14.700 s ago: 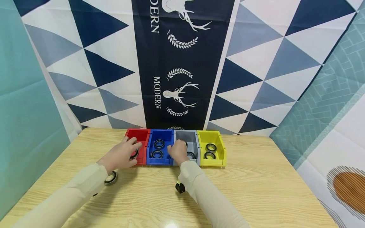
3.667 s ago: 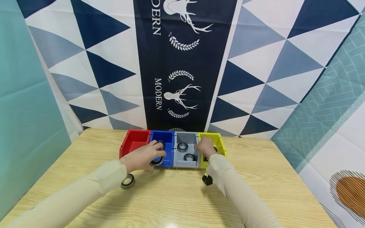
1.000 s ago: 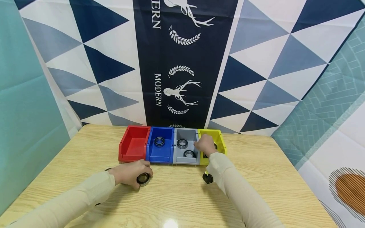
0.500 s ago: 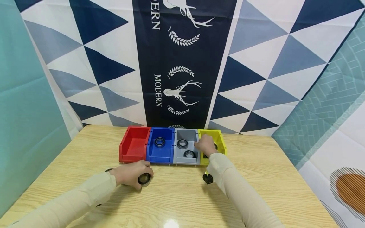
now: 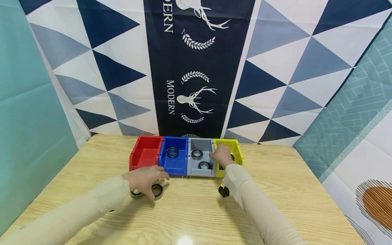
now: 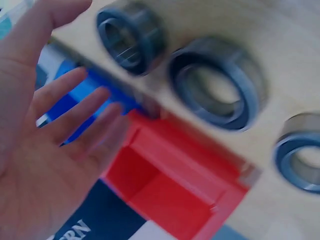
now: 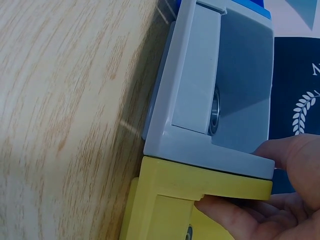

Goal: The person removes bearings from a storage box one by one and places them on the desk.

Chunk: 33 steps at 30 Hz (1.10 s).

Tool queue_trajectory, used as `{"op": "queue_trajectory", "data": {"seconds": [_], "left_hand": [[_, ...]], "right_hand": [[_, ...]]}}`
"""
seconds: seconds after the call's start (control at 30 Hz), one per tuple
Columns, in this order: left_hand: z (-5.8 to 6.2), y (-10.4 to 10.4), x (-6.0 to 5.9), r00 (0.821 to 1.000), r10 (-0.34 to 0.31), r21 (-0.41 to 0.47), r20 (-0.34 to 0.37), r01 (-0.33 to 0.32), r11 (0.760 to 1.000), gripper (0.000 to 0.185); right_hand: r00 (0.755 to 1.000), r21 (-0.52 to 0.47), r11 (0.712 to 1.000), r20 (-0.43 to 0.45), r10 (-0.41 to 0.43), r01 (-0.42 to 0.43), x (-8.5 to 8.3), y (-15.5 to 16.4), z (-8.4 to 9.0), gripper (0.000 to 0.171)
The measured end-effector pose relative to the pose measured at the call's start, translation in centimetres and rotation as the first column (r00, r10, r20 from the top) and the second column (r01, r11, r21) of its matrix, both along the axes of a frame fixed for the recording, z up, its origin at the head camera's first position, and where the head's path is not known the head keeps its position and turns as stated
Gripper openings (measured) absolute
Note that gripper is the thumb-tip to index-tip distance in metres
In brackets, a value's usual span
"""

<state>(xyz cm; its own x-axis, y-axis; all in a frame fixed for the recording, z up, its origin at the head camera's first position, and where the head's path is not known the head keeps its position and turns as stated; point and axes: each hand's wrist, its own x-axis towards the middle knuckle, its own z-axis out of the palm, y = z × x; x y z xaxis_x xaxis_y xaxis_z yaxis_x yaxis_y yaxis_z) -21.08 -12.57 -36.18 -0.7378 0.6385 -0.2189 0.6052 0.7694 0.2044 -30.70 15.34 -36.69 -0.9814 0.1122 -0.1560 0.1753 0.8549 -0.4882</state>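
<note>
Head view first: my left hand (image 5: 146, 180) hovers over the counter (image 5: 275, 204) just in front of the red bin (image 5: 146, 156), fingers spread and relaxed, gripping nothing. Half a second ago it was curled over a single ring; now it has lifted and two rings (image 5: 157, 191) lie under its fingertips, side by side and apart from the bins. I judge that ring is set down and the hand is free for another pick. One ring stays in the blue bin (image 5: 173, 160), past the left hand, and two in the grey bin (image 5: 200, 158).

My right hand (image 5: 222, 156) has not shifted: it rests on the wall between the grey bin and the yellow bin (image 5: 234, 153), fingers curled over the edge.

Left wrist view, though blurred, shows what the head view cannot: three rings on the counter, the third ring (image 6: 299, 152) lying off to the side, and an open palm (image 6: 35, 165) plainly holding nothing. Right wrist view shows the fingertips (image 7: 280, 150) pinching that shared wall, and one ring (image 7: 215, 112) inside the grey bin.
</note>
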Motion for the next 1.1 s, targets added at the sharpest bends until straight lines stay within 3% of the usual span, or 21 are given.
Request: {"op": "queue_trajectory", "data": {"seconds": [0.17, 0.27, 0.37, 0.5, 0.63, 0.73, 0.97, 1.1], "left_hand": [[2.3, 1.1, -0.3, 0.993, 0.058, -0.097, 0.104, -0.048, 0.994, 0.071], [3.3, 1.8, -0.8, 0.991, 0.081, -0.144, 0.109, -0.065, 0.988, 0.066], [3.8, 2.4, -1.3, 0.996, 0.076, -0.160, 0.047, -0.068, 0.985, 0.055], [3.5, 3.0, -2.1, 0.992, 0.043, -0.131, -0.120, -0.058, 0.990, 0.049], [2.9, 3.3, -3.1, 0.955, 0.020, -0.080, -0.296, -0.046, 0.996, 0.054], [2.5, 3.6, -3.9, 0.926, 0.043, -0.065, -0.374, -0.073, 0.995, 0.062], [1.2, 4.3, -5.9, 0.878, 0.185, 0.015, -0.441, -0.199, 0.980, 0.074], [0.7, 4.6, -6.9, 0.876, 0.239, 0.063, -0.418, -0.235, 0.970, 0.072]], "right_hand": [[1.000, 0.009, 1.000, -0.008, 0.004, -0.004, 0.0, 0.1, 0.1, 0.030], [1.000, 0.009, 1.000, -0.008, 0.002, -0.002, -0.1, 0.2, 0.1, 0.028], [1.000, 0.006, 1.000, -0.002, -0.003, 0.003, -0.2, 0.3, 0.0, 0.024], [1.000, 0.007, 1.000, 0.007, -0.008, 0.008, -0.3, 0.2, 0.1, 0.022], [1.000, 0.013, 1.000, 0.005, -0.014, 0.014, -0.3, 0.1, 0.2, 0.022], [1.000, 0.020, 1.000, 0.003, -0.011, 0.011, -0.3, 0.0, 0.2, 0.024], [1.000, 0.012, 1.000, -0.011, 0.005, -0.004, -0.1, 0.1, 0.1, 0.022], [1.000, 0.001, 1.000, -0.012, 0.010, -0.010, 0.0, 0.2, 0.1, 0.023]]}}
